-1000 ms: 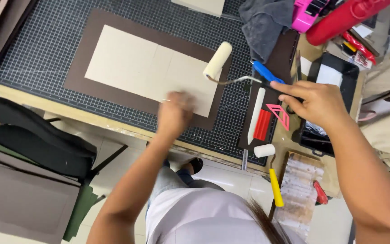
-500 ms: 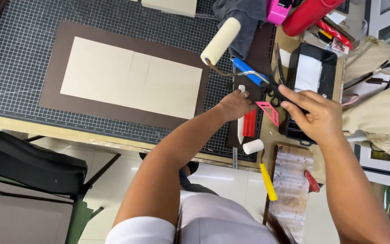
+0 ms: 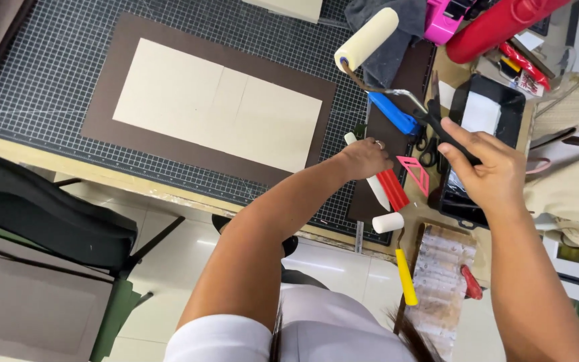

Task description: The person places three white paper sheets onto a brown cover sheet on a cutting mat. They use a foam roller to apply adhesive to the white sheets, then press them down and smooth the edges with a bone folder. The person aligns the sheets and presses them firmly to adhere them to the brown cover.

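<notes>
Left hand: left hand (image 3: 364,158), centre-right of frame, fingers curled down onto a white flat tool (image 3: 370,175) lying beside red strips (image 3: 393,189); whether it truly grips the tool or only presses on it, cannot tell, fingertips hidden under the knuckles.
Right hand: right hand (image 3: 485,171), right of centre, closed around the black handle (image 3: 445,131) of a paint roller (image 3: 367,39); the handle's lower end is covered by the palm.
Roller: cream foam sleeve at top centre, tilted, wire frame running down-right to the handle; appears lifted over the clutter, contact underneath not visible.
Work surface: gridded cutting mat (image 3: 48,67), upper left; brown sheet (image 3: 105,100) on it with cream panel (image 3: 216,104) laid inside its border.
Near hands: blue handle (image 3: 393,112), pink triangle (image 3: 413,173), black tray (image 3: 504,100) partly behind the right hand, small white roller (image 3: 389,222), yellow handle (image 3: 406,276).
Cut off: red cylinder (image 3: 497,23) and pink object (image 3: 445,20) at top edge, only partly in frame.
Hard to make out: scissors-like item between blue handle and tray, dark and mostly hidden.
</notes>
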